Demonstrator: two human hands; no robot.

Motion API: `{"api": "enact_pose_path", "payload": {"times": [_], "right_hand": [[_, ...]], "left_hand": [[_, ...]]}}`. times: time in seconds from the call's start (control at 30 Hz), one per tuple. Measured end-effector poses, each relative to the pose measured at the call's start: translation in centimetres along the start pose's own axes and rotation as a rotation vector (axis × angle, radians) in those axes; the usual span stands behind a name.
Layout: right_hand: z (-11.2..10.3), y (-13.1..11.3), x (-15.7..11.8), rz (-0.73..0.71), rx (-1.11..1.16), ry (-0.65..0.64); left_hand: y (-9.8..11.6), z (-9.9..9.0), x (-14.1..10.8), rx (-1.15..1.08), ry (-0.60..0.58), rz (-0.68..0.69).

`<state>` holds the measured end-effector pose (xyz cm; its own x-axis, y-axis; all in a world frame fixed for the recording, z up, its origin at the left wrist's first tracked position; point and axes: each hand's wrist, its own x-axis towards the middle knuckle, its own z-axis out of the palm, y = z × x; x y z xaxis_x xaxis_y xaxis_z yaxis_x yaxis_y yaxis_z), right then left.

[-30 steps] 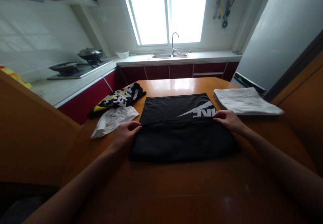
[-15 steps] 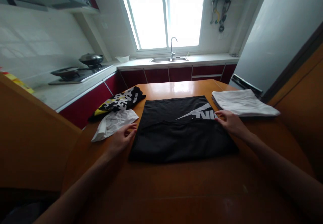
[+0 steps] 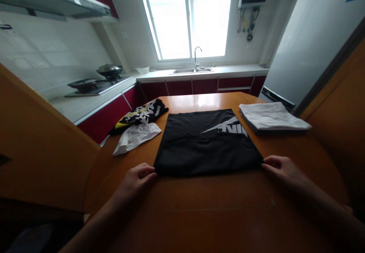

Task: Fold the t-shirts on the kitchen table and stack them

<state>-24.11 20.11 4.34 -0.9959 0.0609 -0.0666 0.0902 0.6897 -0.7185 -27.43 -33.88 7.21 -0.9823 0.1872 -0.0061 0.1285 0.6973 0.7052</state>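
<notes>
A black T-shirt (image 3: 205, 154) with a white printed logo lies partly folded on the wooden table, its near part doubled over the far part. My left hand (image 3: 139, 177) pinches its near left corner between thumb and fingers. At the near right corner, my right hand (image 3: 281, 167) grips the cloth the same way. The near edge runs nearly straight between both hands and stays low by the tabletop.
To the left lie a crumpled white cloth (image 3: 137, 137) and a black garment (image 3: 142, 113) with yellow and white print. A stack of folded clothes (image 3: 273, 116), white on top, sits at the right of the table (image 3: 211, 222). Behind are a counter, sink (image 3: 184, 70) and stove.
Both hands have come nearer to me along the T-shirt's sides, from beside its middle to its near corners, and closed on them. The camera view has shifted slightly.
</notes>
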Motion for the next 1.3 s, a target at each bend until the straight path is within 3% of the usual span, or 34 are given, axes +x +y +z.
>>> {"api": "enact_pose_path", "payload": {"times": [0.2,0.4,0.53,0.8,0.97,1.1,1.2,1.3], "right_hand": [[0.0,-1.8,-1.8,0.022,0.031,0.017],[0.6,-2.0,-6.7,0.1,0.058,-0.041],[1.2,-1.3,-8.6,0.103,0.046,-0.004],[1.5,-1.8,-8.3,0.054,-0.031,0.073],[2.4,-0.1,-8.2,0.064,-0.15,0.106],[2.8,-0.4,-8.3,0.025,-0.317,0.204],[3.6,-2.5,-7.9,-0.174,-0.407,0.402],[5.4,-4.6,-6.8,-0.396,-0.49,0.405]], "left_hand": [[0.9,-0.1,-1.6,0.013,0.06,-0.023],[0.3,-0.6,-6.8,0.048,0.024,-0.094],[-0.5,-0.7,-9.4,0.078,0.012,-0.077],[0.5,0.1,-9.4,0.117,0.106,-0.123],[-0.9,0.6,-9.2,0.232,0.11,-0.154],[-0.8,0.1,-8.6,0.339,0.182,-0.021],[1.4,0.6,-7.4,0.387,0.281,0.208],[3.1,2.4,-5.4,0.482,0.195,0.412]]}}
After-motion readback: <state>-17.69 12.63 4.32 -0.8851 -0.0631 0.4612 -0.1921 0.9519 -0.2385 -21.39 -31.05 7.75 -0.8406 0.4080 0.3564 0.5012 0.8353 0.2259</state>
